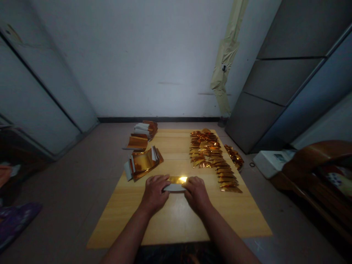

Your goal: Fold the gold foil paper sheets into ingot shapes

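A shiny gold foil sheet (177, 180) with a white underside lies on the yellow wooden board (176, 220), gripped at both ends. My left hand (154, 192) is closed on its left end and my right hand (195, 193) is closed on its right end. The sheet looks partly folded, its white edge showing below the gold face. Just beyond my left hand sits a stack of flat gold sheets (143, 163). To the right of my right hand runs a row of folded gold pieces (213, 157).
More gold sheet stacks (143, 134) lie at the board's far left. Loose gold pieces (234, 156) spill off the right edge. A grey cabinet (288, 84) stands right, a white device (271, 161) and wooden furniture (319, 165) beside it. Doors stand to the left.
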Tool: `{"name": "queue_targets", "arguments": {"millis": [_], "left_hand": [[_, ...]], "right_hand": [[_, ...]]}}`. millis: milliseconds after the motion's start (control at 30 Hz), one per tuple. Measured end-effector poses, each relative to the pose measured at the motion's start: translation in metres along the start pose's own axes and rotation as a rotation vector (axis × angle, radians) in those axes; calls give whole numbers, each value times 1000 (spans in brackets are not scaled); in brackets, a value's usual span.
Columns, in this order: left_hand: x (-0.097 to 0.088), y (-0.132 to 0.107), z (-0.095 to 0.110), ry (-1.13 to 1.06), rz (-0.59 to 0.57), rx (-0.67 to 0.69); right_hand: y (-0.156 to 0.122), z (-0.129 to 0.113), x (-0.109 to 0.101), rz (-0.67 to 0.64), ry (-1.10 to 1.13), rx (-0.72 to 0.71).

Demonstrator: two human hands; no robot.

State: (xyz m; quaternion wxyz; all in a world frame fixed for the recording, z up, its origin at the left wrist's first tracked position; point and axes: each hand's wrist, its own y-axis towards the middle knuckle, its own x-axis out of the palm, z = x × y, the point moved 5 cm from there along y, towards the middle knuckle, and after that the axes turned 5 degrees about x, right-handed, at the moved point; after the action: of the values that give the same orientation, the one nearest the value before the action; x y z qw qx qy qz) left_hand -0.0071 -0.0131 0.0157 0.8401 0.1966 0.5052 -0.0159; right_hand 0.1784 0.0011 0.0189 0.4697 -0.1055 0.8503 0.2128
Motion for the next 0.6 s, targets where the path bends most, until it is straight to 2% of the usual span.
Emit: {"name": "queue_targets", "arguments": {"millis": [600], "left_hand": [[-2,0,5,23,-9,32]], "right_hand": [[0,1,0,12,22,-15]]}}
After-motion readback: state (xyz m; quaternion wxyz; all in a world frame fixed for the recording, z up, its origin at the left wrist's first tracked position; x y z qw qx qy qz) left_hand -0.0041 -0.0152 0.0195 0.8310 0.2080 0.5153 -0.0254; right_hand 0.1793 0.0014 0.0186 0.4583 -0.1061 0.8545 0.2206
